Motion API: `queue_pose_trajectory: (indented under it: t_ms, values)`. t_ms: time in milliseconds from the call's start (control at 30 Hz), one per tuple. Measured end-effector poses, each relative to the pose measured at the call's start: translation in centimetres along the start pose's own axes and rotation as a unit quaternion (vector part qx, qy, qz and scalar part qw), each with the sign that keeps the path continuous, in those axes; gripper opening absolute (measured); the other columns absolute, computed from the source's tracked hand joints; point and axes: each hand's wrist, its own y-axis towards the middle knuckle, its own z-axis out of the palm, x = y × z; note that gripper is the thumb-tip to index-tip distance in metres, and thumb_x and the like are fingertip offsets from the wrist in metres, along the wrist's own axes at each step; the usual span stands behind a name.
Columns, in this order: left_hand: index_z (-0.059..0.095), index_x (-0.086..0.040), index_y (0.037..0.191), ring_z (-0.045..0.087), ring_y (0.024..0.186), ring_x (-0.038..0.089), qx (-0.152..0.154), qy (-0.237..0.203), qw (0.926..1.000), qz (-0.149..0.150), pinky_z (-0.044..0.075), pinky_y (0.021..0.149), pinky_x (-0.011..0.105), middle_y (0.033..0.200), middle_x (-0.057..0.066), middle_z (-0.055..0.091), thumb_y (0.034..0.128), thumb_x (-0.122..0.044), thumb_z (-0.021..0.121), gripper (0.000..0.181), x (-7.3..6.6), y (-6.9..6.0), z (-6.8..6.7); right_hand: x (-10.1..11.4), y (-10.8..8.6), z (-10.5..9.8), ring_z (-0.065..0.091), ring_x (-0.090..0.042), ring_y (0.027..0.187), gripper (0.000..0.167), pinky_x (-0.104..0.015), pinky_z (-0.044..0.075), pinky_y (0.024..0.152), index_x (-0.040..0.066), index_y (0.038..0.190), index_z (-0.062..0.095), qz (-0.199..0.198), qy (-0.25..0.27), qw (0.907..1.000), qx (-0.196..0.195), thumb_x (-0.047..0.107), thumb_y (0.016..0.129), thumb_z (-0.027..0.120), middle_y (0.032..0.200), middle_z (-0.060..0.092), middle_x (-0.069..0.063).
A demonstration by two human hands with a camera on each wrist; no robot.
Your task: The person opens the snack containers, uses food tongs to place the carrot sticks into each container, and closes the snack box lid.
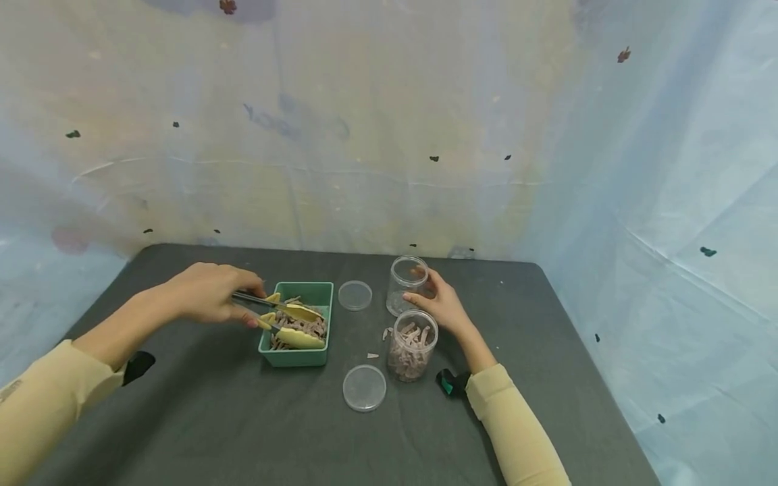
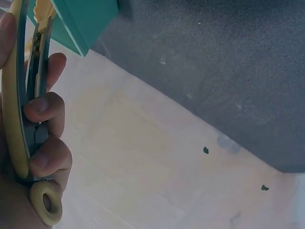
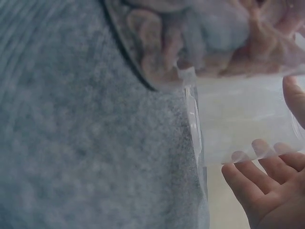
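Left hand (image 1: 214, 293): fingers wrapped round tongs (image 1: 298, 312), thumb on the opposite side. The two yellow heads stand apart, low inside the green box (image 1: 294, 360), on the strips (image 1: 313, 327).
Right hand (image 1: 442, 305): curled about the far jar (image 1: 398, 291), thumb on one side, fingers on the other. That jar stands upright.
Near jar (image 1: 402, 366): upright, just in front of the far one; cannot tell whether they touch.

Room: a strip of table (image 1: 243, 418) separates box from jars. The far lid (image 1: 355, 295) lies in it, between box and far jar; the near lid (image 1: 364, 388) lies just left of the near jar. Loose scraps (image 1: 373, 356) sit between lids. Box near the table's far edge; the right edge well off from the right hand.

Materials: tongs with dark metal arms, pale yellow grips, scalloped heads, a ring at the tail. Box rectangular, smooth-sided. Jars clear cylinders; lids clear discs. Strips thin, brownish-pink, tangled, in the near jar too. Table covering dark grey, fine-grained. Behind, a creased, pale translucent sheet (image 1: 365, 135) with dark specks.
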Motion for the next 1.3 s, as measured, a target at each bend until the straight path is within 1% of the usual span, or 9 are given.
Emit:
queue_pose_trajectory:
  t_ms: [233,367,500,700,833,967,1067,1133,1300]
  values:
    - [0.074,-0.027,0.115,0.068,0.088,0.01,-0.007,-0.007,0.9999,-0.003,0.053,0.066,0.036,0.113,-0.009,0.073,0.0835,-0.067,0.076,0.051,0.4,-0.4,0.3,0.0,-0.2,0.1,0.054,-0.04,0.137,0.074,-0.055,0.048,0.107,0.007,0.157,0.042,0.01,0.009,0.9999,0.003,0.024,0.096,0.079,0.154,0.053,-0.014]
    - [0.074,-0.029,0.113,0.067,0.086,0.008,-0.014,-0.007,0.9998,-0.014,0.051,0.065,0.035,0.11,-0.012,0.072,0.0828,-0.064,0.079,0.047,0.6,-0.7,0.4,-0.1,-0.2,0.3,0.055,-0.04,0.136,0.075,-0.055,0.049,0.105,0.006,0.158,0.041,0.009,0.01,0.9999,0.005,0.025,0.096,0.078,0.155,0.052,-0.014]
    - [0.074,-0.029,0.114,0.068,0.088,0.01,-0.022,-0.01,0.9994,-0.024,0.052,0.066,0.036,0.112,-0.011,0.073,0.0836,-0.059,0.081,0.043,0.9,-1.2,0.3,-0.1,-0.2,0.4,0.055,-0.04,0.136,0.075,-0.055,0.05,0.104,0.006,0.158,0.04,0.008,0.013,0.9999,0.007,0.025,0.097,0.078,0.155,0.051,-0.014]
    - [0.075,-0.028,0.115,0.069,0.089,0.014,-0.04,-0.022,0.9983,-0.036,0.051,0.065,0.037,0.114,-0.007,0.074,0.0858,-0.063,0.077,0.046,1.2,-1.8,0.2,-0.1,-0.1,0.3,0.057,-0.038,0.135,0.074,-0.053,0.051,0.104,0.006,0.158,0.041,0.012,0.011,0.9999,0.005,0.025,0.096,0.078,0.154,0.052,-0.013]
    - [0.075,-0.027,0.115,0.07,0.092,0.017,-0.05,-0.033,0.997,-0.049,0.052,0.066,0.038,0.116,-0.005,0.074,0.085,-0.065,0.076,0.048,1.5,-2.1,0.3,-0.1,-0.2,0.2,0.059,-0.038,0.132,0.075,-0.053,0.052,0.102,0.004,0.158,0.04,0.008,0.011,0.9999,0.005,0.023,0.096,0.078,0.154,0.052,-0.015]
    - [0.075,-0.027,0.115,0.071,0.097,0.02,-0.055,-0.043,0.9956,-0.063,0.053,0.067,0.039,0.117,-0.005,0.074,0.0845,-0.067,0.075,0.05,1.9,-2.5,0.5,-0.1,-0.1,0.2,0.059,-0.036,0.132,0.074,-0.052,0.052,0.102,0.005,0.158,0.04,0.012,0.012,0.9998,0.006,0.024,0.097,0.078,0.154,0.053,-0.013]
    - [0.075,-0.028,0.115,0.07,0.097,0.019,-0.058,-0.051,0.9944,-0.071,0.053,0.068,0.039,0.117,-0.005,0.074,0.085,-0.068,0.074,0.05,2.1,-2.9,0.7,-0.2,-0.1,0.3,0.06,-0.035,0.132,0.074,-0.052,0.052,0.103,0.005,0.157,0.041,0.017,0.013,0.9998,0.006,0.025,0.097,0.078,0.154,0.053,-0.011]
    - [0.075,-0.028,0.115,0.069,0.096,0.017,-0.061,-0.058,0.9935,-0.076,0.052,0.067,0.039,0.116,-0.006,0.074,0.0854,-0.068,0.074,0.05,2.2,-3.1,0.8,-0.2,-0.1,0.3,0.06,-0.036,0.131,0.074,-0.052,0.052,0.102,0.005,0.158,0.04,0.012,0.013,0.9998,0.007,0.024,0.097,0.078,0.154,0.053,-0.013]
    - [0.075,-0.026,0.115,0.066,0.09,0.013,-0.075,-0.076,0.9913,-0.078,0.047,0.064,0.035,0.115,-0.005,0.074,0.0867,-0.06,0.077,0.044,2.3,-3.6,1.0,-0.1,-0.1,0.3,0.06,-0.036,0.132,0.074,-0.052,0.052,0.102,0.004,0.158,0.04,0.012,0.016,0.9998,0.007,0.023,0.097,0.078,0.154,0.053,-0.012]
